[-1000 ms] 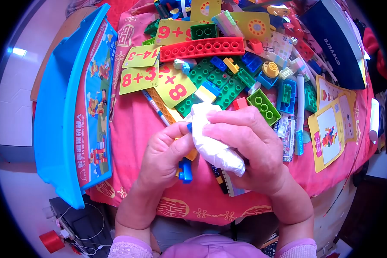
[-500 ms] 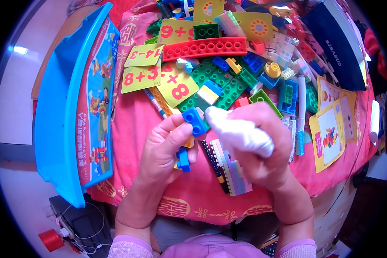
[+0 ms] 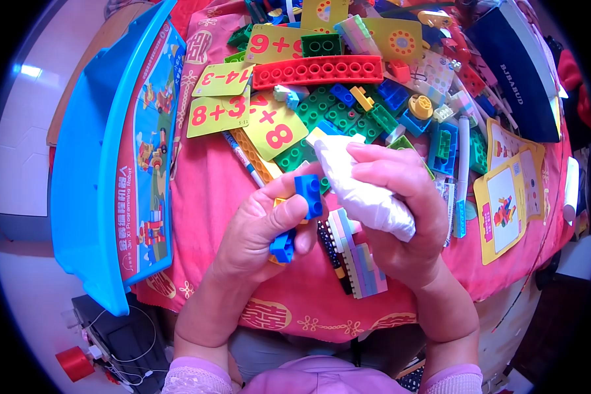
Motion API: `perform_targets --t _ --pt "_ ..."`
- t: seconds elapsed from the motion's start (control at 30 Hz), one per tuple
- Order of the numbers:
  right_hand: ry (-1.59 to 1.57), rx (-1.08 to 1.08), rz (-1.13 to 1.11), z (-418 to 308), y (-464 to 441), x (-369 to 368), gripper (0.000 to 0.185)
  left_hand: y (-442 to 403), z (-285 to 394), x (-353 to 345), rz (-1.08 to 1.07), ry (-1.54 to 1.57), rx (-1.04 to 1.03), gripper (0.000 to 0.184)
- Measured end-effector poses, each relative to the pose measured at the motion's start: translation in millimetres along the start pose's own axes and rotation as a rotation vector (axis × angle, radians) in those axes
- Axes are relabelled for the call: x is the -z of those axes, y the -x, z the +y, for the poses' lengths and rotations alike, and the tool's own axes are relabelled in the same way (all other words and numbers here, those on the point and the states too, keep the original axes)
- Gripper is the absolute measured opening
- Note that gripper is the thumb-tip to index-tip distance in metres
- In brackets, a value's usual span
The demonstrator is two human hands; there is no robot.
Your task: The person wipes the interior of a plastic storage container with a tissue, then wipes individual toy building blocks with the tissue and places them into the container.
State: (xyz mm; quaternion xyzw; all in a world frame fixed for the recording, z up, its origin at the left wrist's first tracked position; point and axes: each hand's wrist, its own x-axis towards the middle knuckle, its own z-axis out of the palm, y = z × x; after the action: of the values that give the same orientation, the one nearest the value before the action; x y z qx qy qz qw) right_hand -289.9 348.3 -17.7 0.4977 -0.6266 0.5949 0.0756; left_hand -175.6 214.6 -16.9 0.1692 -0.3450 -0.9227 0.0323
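Observation:
Between the thumb and fingers of my left hand point(image 3: 259, 226) is a blue brick point(image 3: 308, 196) with its studs turned to the right. The same hand also holds a second blue piece point(image 3: 283, 247) and yellow pieces, mostly covered by the fingers. My right hand point(image 3: 410, 217) is closed on a crumpled white cloth point(image 3: 364, 190), just right of the blue brick and apart from it. Beneath the hands lie a pastel block strip point(image 3: 356, 256) and a black dotted pen point(image 3: 333, 256).
A blue tray point(image 3: 88, 177) stands at the left. Yellow number cards point(image 3: 217, 115), a long red brick point(image 3: 318, 71), a green baseplate point(image 3: 318, 105) and many loose bricks cover the back. Yellow picture cards point(image 3: 505, 203) and a dark blue box point(image 3: 515, 72) are at the right.
The cloth covered the blue brick a second ago and is now off it, to the right. My left hand has turned the brick more upright. The view has shifted slightly.

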Motion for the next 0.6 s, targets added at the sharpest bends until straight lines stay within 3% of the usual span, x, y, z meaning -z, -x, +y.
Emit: perform_targets --t 0.43,0.6 --pt "0.224 0.291 -0.214 -5.9 -2.4 -3.9 0.032 -2.8 -9.3 12.3 -0.008 0.099 -0.061 0.039" --pt "0.277 0.322 -0.278 -9.1 -1.9 -3.8 0.025 -3.9 -7.6 7.3 0.101 0.110 -0.069 0.036"
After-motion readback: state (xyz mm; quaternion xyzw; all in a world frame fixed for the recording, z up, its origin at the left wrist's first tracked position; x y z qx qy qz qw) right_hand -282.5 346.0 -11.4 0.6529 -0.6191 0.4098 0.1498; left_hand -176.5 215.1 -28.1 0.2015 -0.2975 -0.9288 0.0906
